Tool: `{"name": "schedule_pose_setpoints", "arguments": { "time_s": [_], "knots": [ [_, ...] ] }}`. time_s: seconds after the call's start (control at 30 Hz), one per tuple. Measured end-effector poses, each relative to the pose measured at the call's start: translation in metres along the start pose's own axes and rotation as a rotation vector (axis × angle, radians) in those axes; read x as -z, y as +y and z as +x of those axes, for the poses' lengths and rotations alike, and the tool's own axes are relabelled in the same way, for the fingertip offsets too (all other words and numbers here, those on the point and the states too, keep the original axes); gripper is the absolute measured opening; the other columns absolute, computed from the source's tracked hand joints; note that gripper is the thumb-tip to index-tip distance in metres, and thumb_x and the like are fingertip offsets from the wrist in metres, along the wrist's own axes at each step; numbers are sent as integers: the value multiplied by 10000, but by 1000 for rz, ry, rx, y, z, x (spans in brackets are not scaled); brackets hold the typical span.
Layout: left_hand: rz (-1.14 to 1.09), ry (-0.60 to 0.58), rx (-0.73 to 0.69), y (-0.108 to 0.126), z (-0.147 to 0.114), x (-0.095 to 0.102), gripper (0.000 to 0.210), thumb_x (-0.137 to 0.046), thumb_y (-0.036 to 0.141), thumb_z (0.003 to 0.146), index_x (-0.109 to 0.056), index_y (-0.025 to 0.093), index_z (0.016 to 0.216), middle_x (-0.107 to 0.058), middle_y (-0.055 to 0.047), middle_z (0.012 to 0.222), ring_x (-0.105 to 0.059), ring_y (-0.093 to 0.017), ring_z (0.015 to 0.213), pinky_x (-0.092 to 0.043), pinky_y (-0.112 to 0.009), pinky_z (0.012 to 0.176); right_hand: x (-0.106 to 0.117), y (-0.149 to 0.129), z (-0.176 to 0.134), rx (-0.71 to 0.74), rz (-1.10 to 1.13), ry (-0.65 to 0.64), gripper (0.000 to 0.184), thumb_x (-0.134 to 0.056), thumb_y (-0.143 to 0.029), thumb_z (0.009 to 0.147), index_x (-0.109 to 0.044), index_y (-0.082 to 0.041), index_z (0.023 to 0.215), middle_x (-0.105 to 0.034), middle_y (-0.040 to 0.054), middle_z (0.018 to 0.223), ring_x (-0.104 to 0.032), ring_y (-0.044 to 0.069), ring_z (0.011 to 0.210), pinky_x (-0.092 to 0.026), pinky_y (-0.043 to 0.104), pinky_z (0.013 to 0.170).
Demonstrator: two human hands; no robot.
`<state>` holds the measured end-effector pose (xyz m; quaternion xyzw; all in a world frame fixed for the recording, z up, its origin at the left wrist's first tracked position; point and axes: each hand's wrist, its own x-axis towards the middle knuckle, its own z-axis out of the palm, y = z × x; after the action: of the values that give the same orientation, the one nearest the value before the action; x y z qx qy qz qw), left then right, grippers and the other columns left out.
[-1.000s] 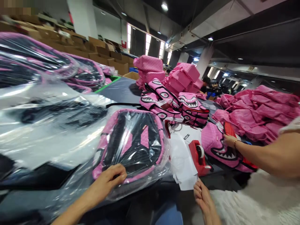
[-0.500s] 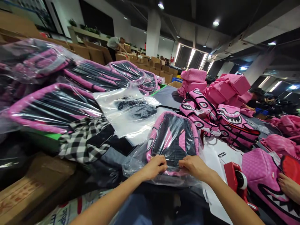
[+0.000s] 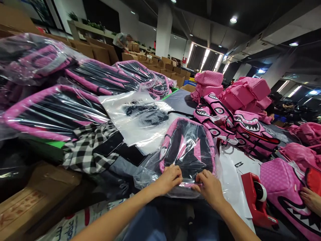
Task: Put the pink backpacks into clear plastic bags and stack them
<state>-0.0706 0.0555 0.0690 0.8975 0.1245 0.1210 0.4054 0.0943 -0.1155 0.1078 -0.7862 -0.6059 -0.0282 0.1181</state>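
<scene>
A pink-and-black backpack [image 3: 192, 147] lies in front of me inside a clear plastic bag [image 3: 147, 174], its wider end towards me. My left hand [image 3: 168, 180] is closed on the plastic at the near left of the backpack, fingers curled in. At the near right, my right hand [image 3: 210, 187] grips the same bag, with thumb below and fingers bent above. Creased plastic spreads beyond the backpack on the left and along its near edge. A stack of clear plastic bags [image 3: 136, 129] lies just beyond, to the left.
Bagged backpacks [image 3: 57, 112] pile up at left, beside a checkered cloth [image 3: 85, 147]. On the right stand a red tape dispenser [image 3: 257, 201], white paper sheets [image 3: 233, 187] and pink shark-face bags [image 3: 247, 124]. Another person's hand [image 3: 311, 197] touches a pink bag at far right.
My right hand has turned, its thumb now showing below the fingers. My left hand stays on the bag's near edge. The whole view has shifted slightly.
</scene>
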Motion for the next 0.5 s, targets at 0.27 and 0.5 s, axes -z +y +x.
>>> {"name": "schedule_pose_setpoints", "arguments": {
  "time_s": [0.27,0.5],
  "knots": [
    [314,215,-95,-38,-43,40,42,-677,280,922,-680,258,887,-687,-14,1171,-461,-285,1320,-134,-551,1177,4,6,11,-90,102,-109,240,-788,-377,795,-602,-242,865,-647,0,857,-599,187,759,-372,282,612],
    [310,158,-77,-49,-33,51,158,-529,285,1012,-632,227,908,-696,-12,1082,-558,-205,1143,-195,-476,1099,9,23,-39,-110,554,225,337,-607,-543,878,-694,-273,1062,-695,76,1034,-641,250,896,-517,379,782]
  ]
}}
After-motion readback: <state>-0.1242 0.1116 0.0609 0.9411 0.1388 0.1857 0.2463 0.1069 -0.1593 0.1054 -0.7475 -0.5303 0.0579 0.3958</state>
